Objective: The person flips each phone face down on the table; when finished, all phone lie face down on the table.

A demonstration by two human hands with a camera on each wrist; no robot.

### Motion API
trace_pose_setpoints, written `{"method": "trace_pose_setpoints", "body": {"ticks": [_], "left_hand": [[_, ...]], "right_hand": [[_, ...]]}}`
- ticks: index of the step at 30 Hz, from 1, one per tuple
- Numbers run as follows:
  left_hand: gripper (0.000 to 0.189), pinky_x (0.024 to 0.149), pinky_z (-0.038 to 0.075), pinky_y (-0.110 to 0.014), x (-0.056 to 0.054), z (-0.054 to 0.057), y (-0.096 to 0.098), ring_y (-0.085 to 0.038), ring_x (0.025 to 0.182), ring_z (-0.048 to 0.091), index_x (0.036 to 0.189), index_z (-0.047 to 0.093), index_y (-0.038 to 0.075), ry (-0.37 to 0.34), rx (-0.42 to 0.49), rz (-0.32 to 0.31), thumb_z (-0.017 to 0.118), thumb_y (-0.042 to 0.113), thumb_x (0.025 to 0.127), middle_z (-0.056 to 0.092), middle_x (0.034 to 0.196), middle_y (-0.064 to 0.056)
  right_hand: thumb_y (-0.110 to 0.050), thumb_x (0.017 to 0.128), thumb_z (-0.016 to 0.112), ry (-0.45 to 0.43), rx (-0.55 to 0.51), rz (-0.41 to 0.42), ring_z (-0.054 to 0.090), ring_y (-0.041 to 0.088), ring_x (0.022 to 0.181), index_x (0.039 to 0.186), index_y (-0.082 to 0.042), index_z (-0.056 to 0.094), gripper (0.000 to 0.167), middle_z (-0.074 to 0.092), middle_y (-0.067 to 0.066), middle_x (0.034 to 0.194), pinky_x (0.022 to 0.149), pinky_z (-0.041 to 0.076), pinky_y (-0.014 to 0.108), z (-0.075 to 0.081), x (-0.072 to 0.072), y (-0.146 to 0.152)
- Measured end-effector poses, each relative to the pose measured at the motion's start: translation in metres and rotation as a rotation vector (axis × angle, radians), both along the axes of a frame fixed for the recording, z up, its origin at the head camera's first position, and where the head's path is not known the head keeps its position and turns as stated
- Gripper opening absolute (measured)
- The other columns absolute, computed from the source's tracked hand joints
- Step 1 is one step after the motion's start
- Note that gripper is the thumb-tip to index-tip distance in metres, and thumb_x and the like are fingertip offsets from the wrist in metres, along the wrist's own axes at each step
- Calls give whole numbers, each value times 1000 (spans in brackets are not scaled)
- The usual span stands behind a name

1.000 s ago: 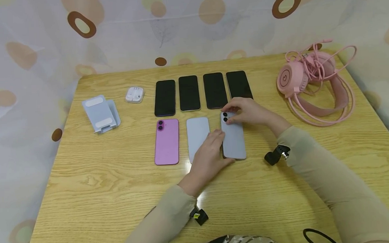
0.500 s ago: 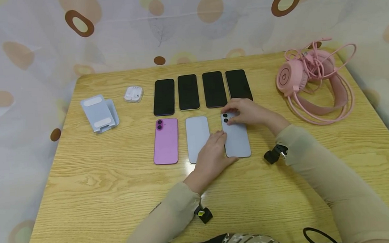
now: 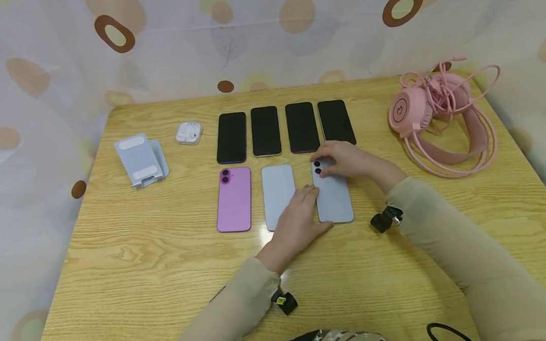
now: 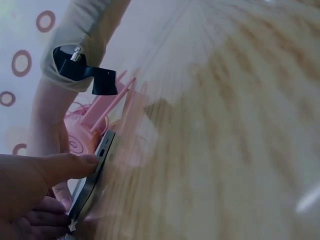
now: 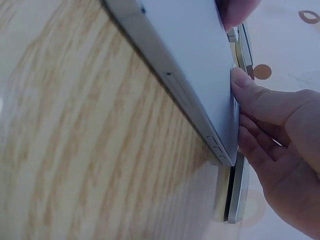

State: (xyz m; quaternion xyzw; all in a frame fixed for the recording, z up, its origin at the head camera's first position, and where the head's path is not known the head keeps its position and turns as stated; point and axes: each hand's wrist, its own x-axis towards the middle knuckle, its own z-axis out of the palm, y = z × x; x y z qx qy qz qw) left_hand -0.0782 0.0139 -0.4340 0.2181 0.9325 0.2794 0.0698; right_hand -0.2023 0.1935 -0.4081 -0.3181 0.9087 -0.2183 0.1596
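A pale blue smartphone [image 3: 335,201] lies back side up on the table, its two camera lenses at the far end. My right hand [image 3: 346,159] pinches that far end, thumb by the lenses. At the near left corner my left hand [image 3: 295,223] holds it, fingers along the long side. In the left wrist view, the thumb [image 4: 70,169] presses the phone's port edge [image 4: 102,152]. The right wrist view shows the phone's long side with its buttons [image 5: 216,146]. Just left lies a plain pale blue phone-sized slab [image 3: 276,190], partly covered by my left hand.
Left of the slab is a pink-purple phone [image 3: 235,202]. Behind stand several black-screened phones [image 3: 265,131] in a row. Farther left are boxed earphones [image 3: 189,133] and a light blue phone stand [image 3: 139,156]. Pink headphones [image 3: 407,111] with coiled cable lie at the right.
The pale blue phone's near end has swung to the right, and its far end has come slightly nearer. Both hands have shifted a little along with it.
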Motion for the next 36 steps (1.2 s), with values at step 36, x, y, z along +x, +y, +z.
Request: {"method": "trace_pose_setpoints", "body": {"ticks": [36], "left_hand": [[58,113,26,-32,-110,-14,-190,-20,131,42,135,53,5,-99,467,475,76,22,84,53,137,-8]], "right_hand": [[-21,89,70,-29,4,27,43,29,128,142,1,41,65,44,16,141,106,36,38,24,-92,-130]]}}
